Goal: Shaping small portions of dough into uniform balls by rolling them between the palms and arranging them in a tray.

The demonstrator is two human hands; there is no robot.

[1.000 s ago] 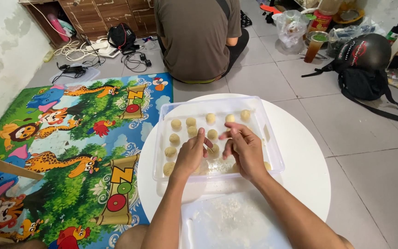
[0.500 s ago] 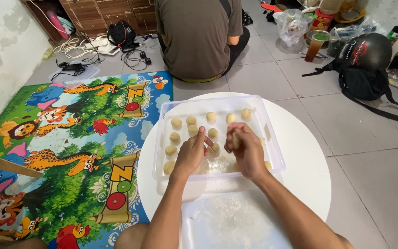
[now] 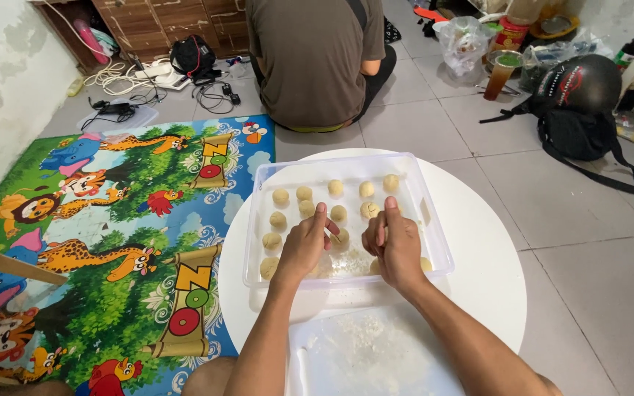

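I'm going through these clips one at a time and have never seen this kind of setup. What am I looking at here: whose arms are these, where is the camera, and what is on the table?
There is no machine here. The camera sits on a person's head and looks down, so the two bare arms coming up from the bottom edge are that person's own. The left hand and right hand are both inside a clear plastic tray that rests on a round white table. The tray holds rows of small pale dough balls. The right hand seems to pinch one between its fingers; whether the left hand holds anything is hard to tell. Nearer the camera lies a white floured board. Beyond the table another person sits on the tiled floor, back to the camera, beside a colourful animal play mat.
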